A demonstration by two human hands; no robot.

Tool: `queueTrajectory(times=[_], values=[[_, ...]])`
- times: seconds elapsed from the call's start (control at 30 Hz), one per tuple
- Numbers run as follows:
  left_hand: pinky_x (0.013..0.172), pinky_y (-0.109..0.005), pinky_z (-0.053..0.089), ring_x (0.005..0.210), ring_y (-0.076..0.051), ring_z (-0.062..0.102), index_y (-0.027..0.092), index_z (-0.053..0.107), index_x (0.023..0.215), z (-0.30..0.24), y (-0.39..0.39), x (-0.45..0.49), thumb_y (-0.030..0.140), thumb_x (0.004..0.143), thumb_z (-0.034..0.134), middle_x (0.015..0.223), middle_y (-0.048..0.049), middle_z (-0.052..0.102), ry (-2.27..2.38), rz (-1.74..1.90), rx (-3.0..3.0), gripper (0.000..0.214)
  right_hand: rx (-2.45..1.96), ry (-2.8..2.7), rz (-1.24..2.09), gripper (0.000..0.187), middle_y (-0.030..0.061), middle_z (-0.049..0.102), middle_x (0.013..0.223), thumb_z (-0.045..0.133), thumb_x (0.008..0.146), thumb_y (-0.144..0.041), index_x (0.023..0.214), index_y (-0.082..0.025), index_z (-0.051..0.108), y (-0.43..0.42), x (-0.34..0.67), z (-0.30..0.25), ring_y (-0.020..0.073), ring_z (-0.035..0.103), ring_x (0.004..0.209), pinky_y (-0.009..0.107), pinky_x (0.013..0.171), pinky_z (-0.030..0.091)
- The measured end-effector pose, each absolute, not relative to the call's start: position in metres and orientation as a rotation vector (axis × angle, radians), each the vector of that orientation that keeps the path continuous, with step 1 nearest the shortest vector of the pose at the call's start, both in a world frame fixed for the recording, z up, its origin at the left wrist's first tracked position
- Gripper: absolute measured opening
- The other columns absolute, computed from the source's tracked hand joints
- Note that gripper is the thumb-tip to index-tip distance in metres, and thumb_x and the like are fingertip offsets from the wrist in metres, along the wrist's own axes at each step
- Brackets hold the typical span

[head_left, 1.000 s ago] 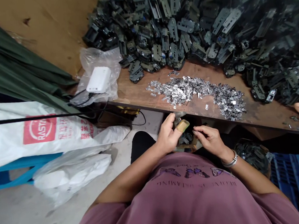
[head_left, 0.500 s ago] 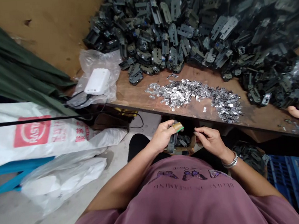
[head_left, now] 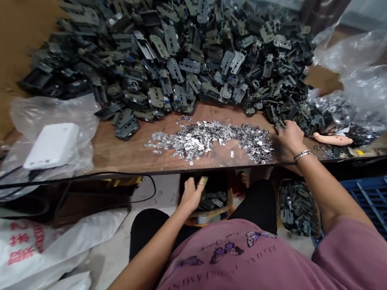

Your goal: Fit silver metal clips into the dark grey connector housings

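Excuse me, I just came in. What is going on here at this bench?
A seated person is working at a wooden bench. Their right hand touches the edge of a heap of dark parts, beside a pile of small silver metal pieces. Their left hand holds a small flat piece above a container of dark parts at their lap. Another person's fingers reach in from the right.

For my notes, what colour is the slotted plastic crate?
The slotted plastic crate is blue; head view, lower right.
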State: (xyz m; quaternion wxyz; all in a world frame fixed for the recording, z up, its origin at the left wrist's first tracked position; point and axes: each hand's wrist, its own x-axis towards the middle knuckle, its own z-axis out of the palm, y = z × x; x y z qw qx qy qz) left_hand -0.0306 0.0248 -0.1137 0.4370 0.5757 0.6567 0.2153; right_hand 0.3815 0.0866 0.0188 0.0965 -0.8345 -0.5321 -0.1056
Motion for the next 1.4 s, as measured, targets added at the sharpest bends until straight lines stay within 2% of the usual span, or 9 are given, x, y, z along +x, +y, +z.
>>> queueTrajectory(times=[0.13, 0.4, 0.57, 0.67, 0.8, 0.9, 1.03, 1.23, 1.4], values=[[0.089, -0.042, 0.048, 0.099, -0.029, 0.062, 0.013, 0.059, 0.116, -0.109, 0.017, -0.017, 0.049, 0.077, 0.059, 0.115, -0.0151, 0.060, 1.432, 0.500, 1.588, 0.054, -2.771, -1.674, -0.287, 0.036, 0.0228, 0.065, 0.107, 0.059, 0.083, -0.029, 0.111, -0.005, 0.063, 0.101, 0.398, 0.013, 0.0304, 0.064, 0.098, 0.035, 0.080, 0.049], [0.079, -0.032, 0.052, 0.087, -0.020, 0.065, 0.017, 0.069, 0.096, -0.062, 0.004, -0.006, 0.032, 0.084, 0.058, 0.096, -0.0074, 0.068, 1.098, 0.687, 1.603, 0.022, -2.775, -1.507, -0.109, 0.042, 0.0209, 0.063, 0.112, 0.065, 0.074, -0.025, 0.113, -0.009, 0.066, 0.098, 0.412, 0.003, 0.0293, 0.066, 0.094, 0.034, 0.078, 0.051], [0.081, -0.035, 0.052, 0.086, -0.021, 0.064, 0.017, 0.069, 0.097, -0.023, 0.003, -0.002, 0.032, 0.089, 0.058, 0.090, -0.0081, 0.067, 1.039, 0.793, 1.788, 0.020, -2.606, -1.464, -0.100, 0.053, 0.0182, 0.064, 0.108, 0.071, 0.067, -0.032, 0.116, -0.010, 0.066, 0.080, 0.393, 0.015, 0.0299, 0.065, 0.094, 0.037, 0.082, 0.051], [0.093, -0.042, 0.050, 0.104, -0.027, 0.062, 0.016, 0.067, 0.102, -0.010, 0.006, 0.005, 0.035, 0.086, 0.065, 0.108, -0.0135, 0.066, 0.985, 0.930, 2.036, 0.025, -2.329, -1.621, -0.127, 0.054, 0.0148, 0.063, 0.107, 0.070, 0.068, -0.037, 0.116, -0.012, 0.064, 0.057, 0.346, 0.029, 0.0287, 0.063, 0.093, 0.038, 0.082, 0.051], [0.104, -0.051, 0.043, 0.129, -0.034, 0.049, 0.018, 0.066, 0.109, -0.001, 0.013, 0.020, 0.026, 0.084, 0.065, 0.136, -0.0167, 0.055, 0.955, 1.020, 2.418, 0.026, -1.925, -1.992, 0.233, 0.046, 0.0067, 0.062, 0.098, 0.072, 0.066, -0.032, 0.109, -0.019, 0.065, 0.016, 0.259, 0.047, 0.0214, 0.061, 0.080, 0.033, 0.073, 0.051], [0.098, -0.047, 0.048, 0.121, -0.031, 0.055, 0.017, 0.067, 0.104, 0.000, 0.017, 0.023, 0.015, 0.088, 0.052, 0.127, -0.0163, 0.063, 0.894, 0.928, 2.553, 0.022, -1.652, -2.171, 0.626, 0.034, 0.0037, 0.063, 0.089, 0.074, 0.066, -0.027, 0.098, -0.019, 0.068, 0.002, 0.221, 0.048, 0.0170, 0.058, 0.074, 0.030, 0.069, 0.049], [0.094, -0.044, 0.050, 0.104, -0.027, 0.061, 0.016, 0.066, 0.092, -0.007, 0.019, 0.015, 0.018, 0.083, 0.061, 0.106, -0.0134, 0.068, 1.017, 0.877, 2.264, 0.011, -1.489, -1.950, 0.986, 0.037, 0.0046, 0.069, 0.089, 0.070, 0.078, -0.037, 0.109, -0.015, 0.068, 0.030, 0.238, 0.028, 0.0145, 0.059, 0.071, 0.028, 0.066, 0.049], [0.077, -0.030, 0.053, 0.078, -0.015, 0.063, 0.016, 0.063, 0.092, -0.014, 0.012, 0.008, 0.035, 0.061, 0.084, 0.085, -0.0013, 0.068, 1.094, 0.963, 1.094, 0.042, -2.004, -2.203, 0.201, 0.019, 0.0096, 0.069, 0.097, 0.060, 0.087, -0.029, 0.096, -0.018, 0.074, 0.082, 0.273, -0.001, 0.0219, 0.064, 0.086, 0.030, 0.075, 0.046], [0.054, -0.024, 0.049, 0.065, -0.015, 0.064, 0.014, 0.060, 0.085, -0.012, 0.003, 0.001, 0.040, 0.056, 0.086, 0.078, -0.0031, 0.069, 1.103, 0.886, 0.791, 0.046, -2.055, -2.419, -0.023, 0.027, 0.0108, 0.068, 0.097, 0.047, 0.094, -0.026, 0.095, -0.018, 0.072, 0.079, 0.261, -0.008, 0.0217, 0.063, 0.085, 0.029, 0.068, 0.041]])
